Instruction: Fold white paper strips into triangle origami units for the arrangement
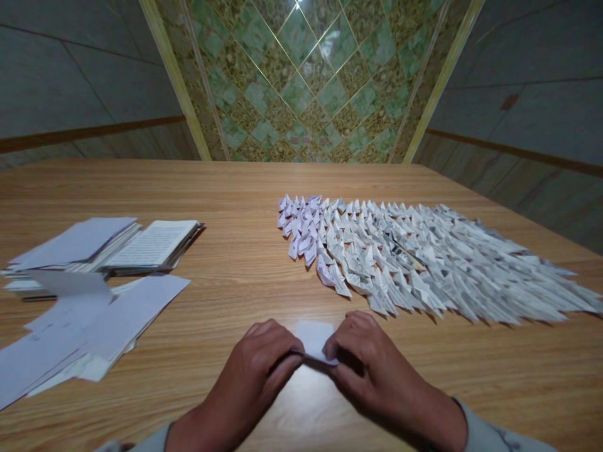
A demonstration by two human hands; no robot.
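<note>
A small piece of white paper [316,336] is between my two hands, low over the near middle of the table, with a fold along its near edge. My left hand [257,370] pinches the left end of that edge between thumb and fingers. On the other end, my right hand [372,361] has its thumb and fingertips closed the same way. The fingers cover both sides of the paper, so its full shape is hidden. Beyond my right hand lie many folded paper boats [414,257] in tight rows, mostly printed paper, with a purplish group [301,226] at the left end.
To the left, loose white sheets [127,320] lie overlapping on the wooden table [235,201]. Behind them are a stack of paper [75,242] and a stack of written pages [153,245]. A tiled wall [301,88] stands past the table's far edge.
</note>
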